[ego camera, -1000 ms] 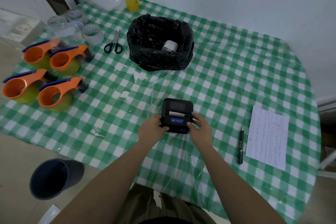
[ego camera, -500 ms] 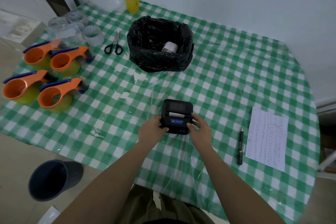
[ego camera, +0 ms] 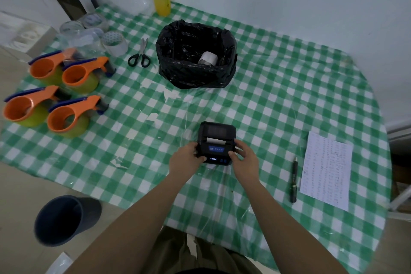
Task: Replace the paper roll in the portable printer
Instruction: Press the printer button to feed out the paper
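Note:
A small black portable printer (ego camera: 216, 138) lies on the green checked tablecloth (ego camera: 278, 100), near the front middle. Its lid looks closed, and a white strip of paper shows at its slot. A small display near its front edge is lit. My left hand (ego camera: 185, 159) grips the printer's left side. My right hand (ego camera: 245, 158) grips its right side, thumb on the front face. A white paper roll (ego camera: 208, 58) lies inside the black bag-lined bin (ego camera: 195, 73) at the back.
Several orange tape dispensers (ego camera: 66, 115) and clear tape rolls (ego camera: 115, 43) sit at the left. Scissors (ego camera: 140, 55) lie beside the bin. A yellow bottle (ego camera: 162, 3) stands at the back. A pen (ego camera: 294, 179) and a printed sheet (ego camera: 325, 169) lie at the right. A grey bucket (ego camera: 64, 218) stands on the floor.
Both hands stay on the printer's sides with only slight shifts. The printer's small display now shows lit.

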### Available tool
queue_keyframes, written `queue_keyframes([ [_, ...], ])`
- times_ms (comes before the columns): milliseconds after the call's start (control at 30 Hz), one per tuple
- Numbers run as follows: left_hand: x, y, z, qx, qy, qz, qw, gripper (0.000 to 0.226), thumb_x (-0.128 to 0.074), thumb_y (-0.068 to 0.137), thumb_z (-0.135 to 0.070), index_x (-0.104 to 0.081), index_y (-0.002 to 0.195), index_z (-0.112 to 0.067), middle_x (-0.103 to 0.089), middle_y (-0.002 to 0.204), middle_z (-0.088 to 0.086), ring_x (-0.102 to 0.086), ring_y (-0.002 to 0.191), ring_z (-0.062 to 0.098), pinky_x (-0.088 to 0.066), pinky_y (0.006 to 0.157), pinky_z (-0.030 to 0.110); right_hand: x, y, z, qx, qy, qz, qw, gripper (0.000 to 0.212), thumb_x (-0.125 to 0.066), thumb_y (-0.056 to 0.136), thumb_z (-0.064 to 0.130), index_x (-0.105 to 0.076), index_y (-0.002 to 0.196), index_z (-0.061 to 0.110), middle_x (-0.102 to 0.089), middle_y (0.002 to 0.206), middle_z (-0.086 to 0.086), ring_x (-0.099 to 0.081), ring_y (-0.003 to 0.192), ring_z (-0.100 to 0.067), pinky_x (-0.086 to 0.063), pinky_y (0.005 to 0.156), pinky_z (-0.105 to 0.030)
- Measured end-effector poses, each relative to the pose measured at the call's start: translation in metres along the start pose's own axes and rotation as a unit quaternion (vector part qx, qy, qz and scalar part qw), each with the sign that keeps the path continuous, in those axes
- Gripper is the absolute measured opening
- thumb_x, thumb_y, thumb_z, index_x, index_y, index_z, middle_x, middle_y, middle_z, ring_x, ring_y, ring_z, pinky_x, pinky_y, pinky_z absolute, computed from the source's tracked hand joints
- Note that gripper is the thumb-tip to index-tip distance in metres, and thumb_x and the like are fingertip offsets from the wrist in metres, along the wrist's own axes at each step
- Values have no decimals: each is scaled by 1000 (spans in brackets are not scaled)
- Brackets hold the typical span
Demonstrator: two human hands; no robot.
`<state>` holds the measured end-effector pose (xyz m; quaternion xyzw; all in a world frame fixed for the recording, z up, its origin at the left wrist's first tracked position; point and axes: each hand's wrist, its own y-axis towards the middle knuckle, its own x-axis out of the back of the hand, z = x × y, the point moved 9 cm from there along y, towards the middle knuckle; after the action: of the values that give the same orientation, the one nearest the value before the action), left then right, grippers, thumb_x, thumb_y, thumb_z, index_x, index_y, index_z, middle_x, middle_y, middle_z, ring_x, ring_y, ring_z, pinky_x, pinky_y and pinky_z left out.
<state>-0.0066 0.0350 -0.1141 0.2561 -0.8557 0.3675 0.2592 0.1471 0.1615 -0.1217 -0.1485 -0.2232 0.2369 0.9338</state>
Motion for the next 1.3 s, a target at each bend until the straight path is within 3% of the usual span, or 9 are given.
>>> queue_keyframes([
  [200, -2, 3, 6, 14, -41, 13, 999, 46, -69, 79, -24, -55, 123, -18, -64, 125, 3, -62, 109, 22, -46, 84, 33, 1, -2, -5, -28, 3, 24, 999, 42, -58, 90, 9, -52, 130, 20, -58, 131, -7, -57, 114, -15, -47, 91, -27],
  [300, -3, 7, 9, 18, -105, 26, 994, 46, -71, 79, -18, -57, 122, -13, -62, 128, 7, -61, 112, 23, -45, 94, 34, -2, -10, -7, -26, -20, 61, 998, 53, -59, 88, 6, -45, 136, 21, -54, 137, -4, -53, 122, -19, -46, 97, -33],
  [367, 0, 9, 9, 16, -123, 33, 992, 43, -70, 80, -15, -58, 121, -8, -62, 127, 10, -59, 116, 24, -42, 96, 32, -3, -14, -10, -21, -20, 61, 998, 57, -63, 85, 2, -44, 137, 19, -52, 139, -3, -52, 124, -20, -45, 97, -30],
  [567, 2, 14, 11, 7, -100, 22, 995, 38, -70, 80, -14, -61, 116, -7, -65, 122, 12, -59, 114, 23, -45, 96, 33, -3, -16, -9, -13, -8, 31, 999, 57, -66, 81, -1, -47, 133, 15, -54, 135, -5, -54, 119, -20, -45, 92, -26],
  [733, 1, 15, 10, 1, -80, 16, 997, 38, -69, 81, -16, -60, 116, -6, -64, 122, 13, -59, 114, 25, -45, 97, 35, -5, -16, -8, 3, -58, 25, 998, 54, -67, 81, 3, -48, 130, 15, -55, 133, -6, -54, 120, -21, -46, 102, -40],
  [933, 0, 15, 9, -1, -67, 17, 998, 41, -68, 82, -17, -57, 120, -5, -63, 124, 12, -57, 116, 25, -44, 99, 37, -5, -14, -10, -16, -60, 22, 998, 53, -67, 81, 2, -50, 129, 15, -56, 132, -5, -55, 118, -20, -46, 101, -34],
  [1300, 1, 12, 8, -4, -57, 14, 998, 42, -67, 83, -19, -56, 122, -8, -63, 126, 11, -57, 117, 24, -46, 100, 39, -8, -13, -6, -9, -99, 23, 995, 54, -67, 82, 3, -47, 131, 12, -54, 135, -8, -54, 119, -22, -45, 103, -38],
])
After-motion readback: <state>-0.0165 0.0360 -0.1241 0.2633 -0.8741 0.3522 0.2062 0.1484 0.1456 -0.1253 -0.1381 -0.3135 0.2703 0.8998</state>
